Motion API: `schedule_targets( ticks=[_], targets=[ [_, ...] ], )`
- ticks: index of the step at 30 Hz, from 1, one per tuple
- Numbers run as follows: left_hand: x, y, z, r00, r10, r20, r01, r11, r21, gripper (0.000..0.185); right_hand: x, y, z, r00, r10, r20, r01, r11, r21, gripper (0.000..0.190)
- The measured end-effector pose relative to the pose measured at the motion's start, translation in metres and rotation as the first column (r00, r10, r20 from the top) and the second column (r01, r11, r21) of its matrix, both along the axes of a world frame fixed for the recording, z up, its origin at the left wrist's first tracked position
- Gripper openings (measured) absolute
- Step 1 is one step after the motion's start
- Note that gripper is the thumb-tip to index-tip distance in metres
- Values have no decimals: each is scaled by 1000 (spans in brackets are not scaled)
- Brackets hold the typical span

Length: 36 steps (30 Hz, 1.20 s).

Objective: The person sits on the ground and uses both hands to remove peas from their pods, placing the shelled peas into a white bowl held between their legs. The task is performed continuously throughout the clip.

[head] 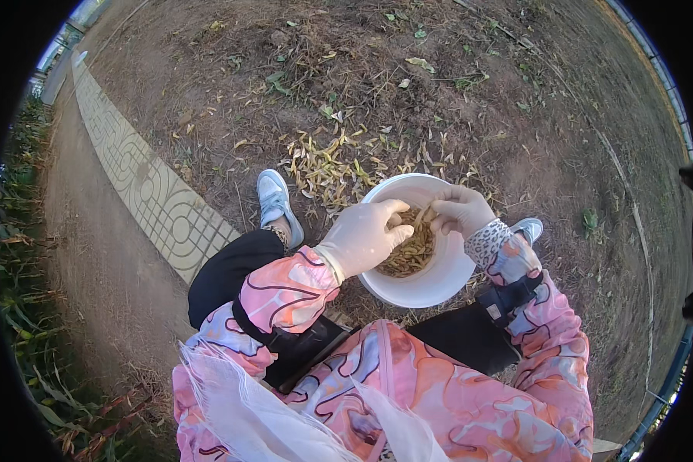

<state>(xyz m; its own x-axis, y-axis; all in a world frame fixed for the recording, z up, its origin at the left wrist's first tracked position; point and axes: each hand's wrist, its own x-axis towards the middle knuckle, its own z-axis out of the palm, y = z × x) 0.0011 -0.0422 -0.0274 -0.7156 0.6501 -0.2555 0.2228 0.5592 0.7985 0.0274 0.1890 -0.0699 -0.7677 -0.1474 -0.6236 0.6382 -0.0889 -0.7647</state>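
A white plastic bucket (456,268) stands on the ground between my feet, partly filled with dry yellow-brown pods (413,248), apparently bean pods. Over its left rim reaches my left hand (367,234), in a pale thin glove, thumb and forefinger apart with nothing seen between them. Its palm is hidden from above. At the far right of the rim is my right hand (462,211), gloved likewise. Its fingertips pinch what looks like a pale pod (420,218) above the bucket's contents.
Loose pods (329,164) lie scattered on the soil just beyond the bucket. Dry stalks and leaves (323,75) litter the ground farther out. A strip of patterned paving (161,196) runs along the left, with green plants (26,242) past it. My shoes (274,199) flank the bucket.
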Motion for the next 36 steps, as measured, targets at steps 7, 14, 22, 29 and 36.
schedule_targets(
  ticks=[7,14,22,29,36],
  targets=[
    [19,38,-2,874,-23,485,-82,978,194,39,38,-2,16,962,-198,-188,199,980,-18,16],
    [22,48,-18,796,-164,582,-68,932,355,53,53,4,11,957,-127,-260,154,984,88,13],
    [23,60,-2,716,-258,648,-125,867,482,60,56,-1,15,899,-116,-422,228,947,224,22],
    [23,63,-4,787,38,616,-222,949,226,23,54,-4,19,881,-139,-452,273,930,246,34],
    [25,59,-5,818,27,575,-207,946,251,20,50,5,24,952,-247,-182,242,969,-52,23]
  ],
)
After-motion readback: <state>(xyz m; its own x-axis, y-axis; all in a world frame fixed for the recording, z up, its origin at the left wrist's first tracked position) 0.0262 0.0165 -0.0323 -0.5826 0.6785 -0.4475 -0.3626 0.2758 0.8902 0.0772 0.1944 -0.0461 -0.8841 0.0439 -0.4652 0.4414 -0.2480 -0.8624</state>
